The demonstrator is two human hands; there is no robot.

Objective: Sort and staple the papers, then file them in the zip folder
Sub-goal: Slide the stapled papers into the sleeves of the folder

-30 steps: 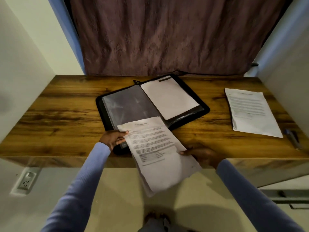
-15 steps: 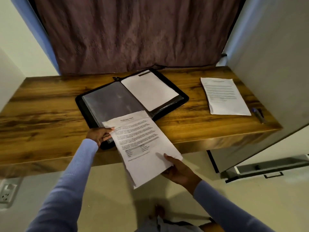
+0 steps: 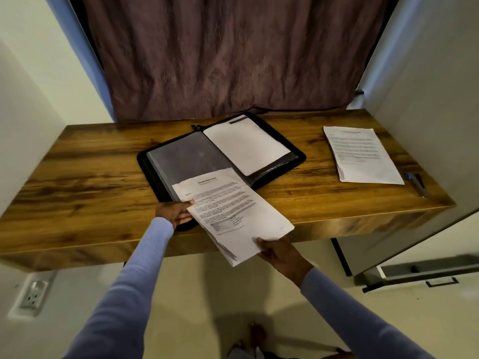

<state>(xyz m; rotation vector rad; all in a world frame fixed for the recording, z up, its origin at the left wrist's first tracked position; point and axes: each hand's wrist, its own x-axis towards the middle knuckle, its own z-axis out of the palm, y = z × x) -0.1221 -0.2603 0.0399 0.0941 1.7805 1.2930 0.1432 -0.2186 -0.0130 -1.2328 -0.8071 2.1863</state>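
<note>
Wooden desk (image 3: 77, 182) before a purple curtain (image 3: 228, 55). Left hand (image 3: 173, 213) and right hand (image 3: 280, 253) pinch opposite edges of a printed paper stack (image 3: 233, 211); beyond them lies the open zip folder (image 3: 220, 154), and right of the hands a second stack (image 3: 363, 154) and pen (image 3: 417, 184).

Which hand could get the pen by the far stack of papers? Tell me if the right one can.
Probably not yet. The right hand grips the printed papers; the pen lies unblocked on the desk, beyond the other stack.
</note>
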